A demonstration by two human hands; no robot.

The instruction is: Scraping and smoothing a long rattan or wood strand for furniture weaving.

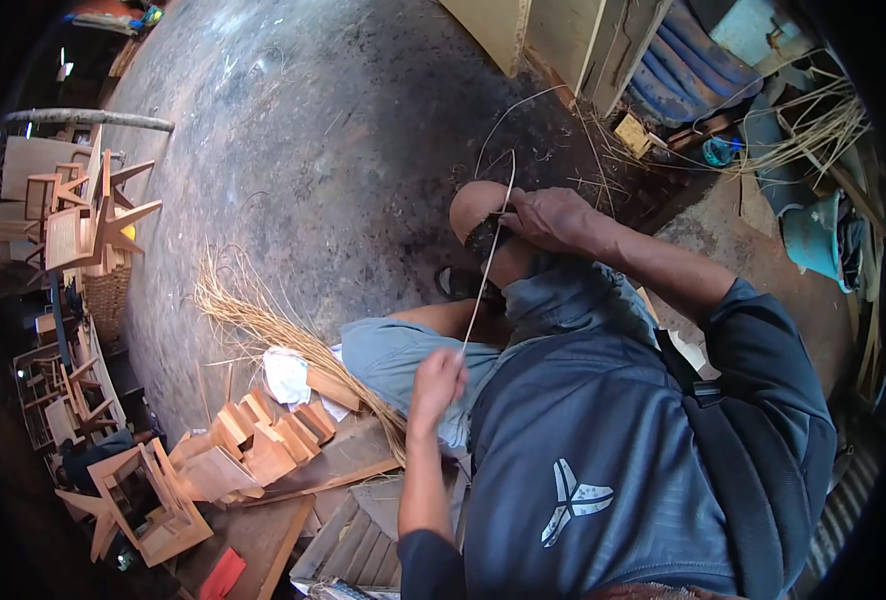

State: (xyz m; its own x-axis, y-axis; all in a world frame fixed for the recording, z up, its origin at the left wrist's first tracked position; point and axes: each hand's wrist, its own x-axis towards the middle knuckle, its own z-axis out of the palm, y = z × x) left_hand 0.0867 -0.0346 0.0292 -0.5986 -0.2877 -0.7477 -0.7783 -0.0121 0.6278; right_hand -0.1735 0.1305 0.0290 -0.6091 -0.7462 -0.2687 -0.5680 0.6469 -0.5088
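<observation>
We hold a thin pale strip [481,288] straight above the shorts [563,300], its long axis slanting forward and slightly right: our left hand [437,388] grips the near part, our right hand [555,218] pinches it beside the knee [473,206]; beyond, it points away from us.

From my end I read no txt/nos., just a pale 3-armed logo [567,496] on the dk. shirt [618,415].
</observation>
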